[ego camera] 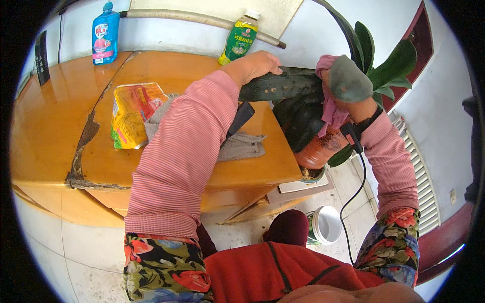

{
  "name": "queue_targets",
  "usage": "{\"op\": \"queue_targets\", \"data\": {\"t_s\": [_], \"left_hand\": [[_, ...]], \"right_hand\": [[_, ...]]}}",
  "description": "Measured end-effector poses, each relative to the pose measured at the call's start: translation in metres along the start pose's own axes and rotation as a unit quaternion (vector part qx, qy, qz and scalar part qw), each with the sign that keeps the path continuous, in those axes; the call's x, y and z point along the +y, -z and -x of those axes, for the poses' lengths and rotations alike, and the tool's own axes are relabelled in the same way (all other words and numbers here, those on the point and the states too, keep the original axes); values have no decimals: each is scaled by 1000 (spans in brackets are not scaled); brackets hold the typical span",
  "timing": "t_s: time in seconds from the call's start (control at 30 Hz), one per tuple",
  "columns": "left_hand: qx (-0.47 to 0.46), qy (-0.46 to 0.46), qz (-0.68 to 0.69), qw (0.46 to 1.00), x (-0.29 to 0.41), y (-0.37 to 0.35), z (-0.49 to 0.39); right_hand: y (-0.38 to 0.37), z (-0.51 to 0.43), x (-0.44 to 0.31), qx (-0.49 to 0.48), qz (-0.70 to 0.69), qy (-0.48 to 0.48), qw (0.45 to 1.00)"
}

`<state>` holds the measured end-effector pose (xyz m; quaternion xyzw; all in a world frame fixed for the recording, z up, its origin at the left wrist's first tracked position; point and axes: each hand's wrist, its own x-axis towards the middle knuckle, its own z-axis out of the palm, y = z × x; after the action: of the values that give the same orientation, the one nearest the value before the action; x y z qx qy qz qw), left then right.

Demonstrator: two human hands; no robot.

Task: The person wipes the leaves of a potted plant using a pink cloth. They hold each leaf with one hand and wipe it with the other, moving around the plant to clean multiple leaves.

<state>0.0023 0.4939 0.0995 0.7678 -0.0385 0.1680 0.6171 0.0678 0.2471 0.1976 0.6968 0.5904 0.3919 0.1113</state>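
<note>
Fingers of my left hand (261,65) pinch the upper edge of a broad dark green leaf (282,85), stretched sideways over the cabinet's right end. My right hand (356,109) grips a pink cloth (335,113) against this leaf, closer to the plant's stem. A rounded grey-green leaf end (350,78) hides much of that hand. Further large leaves (299,121) hang below, over a reddish-orange flower pot (318,151). Behind my left hand stands a green and yellow bottle (239,39) with a white cap.
The wooden cabinet top (49,144) has a chipped seam. On it are a blue detergent bottle (105,38), a yellow-red packet (132,113), a grey cloth (242,147) and a black object (241,117). A white bucket (329,225) and a radiator (420,181) stand lower right. A black cable (343,212) hangs from my right wrist.
</note>
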Motion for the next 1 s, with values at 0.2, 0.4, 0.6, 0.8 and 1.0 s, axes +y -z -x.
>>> {"op": "queue_targets", "data": {"t_s": [0.2, 0.4, 0.6, 0.8, 1.0], "left_hand": [[4, -41, -58, 997, 2, 2, 3], [4, -2, -26, 1000, 4, 3, 5], [3, -11, -58, 998, 8, 5, 8], [6, -32, -49, 998, 8, 2, 10], [3, -24, -57, 998, 10, 3, 12]], "right_hand": [[-13, 10, -20, -94, 26, -32, 995], [-6, 20, -4, 40, -153, -50, 986], [-4, 13, -53, 35, -92, 22, 995], [19, 15, -53, -48, 17, -132, 990], [-10, 21, -80, 25, 57, -61, 996]]}}
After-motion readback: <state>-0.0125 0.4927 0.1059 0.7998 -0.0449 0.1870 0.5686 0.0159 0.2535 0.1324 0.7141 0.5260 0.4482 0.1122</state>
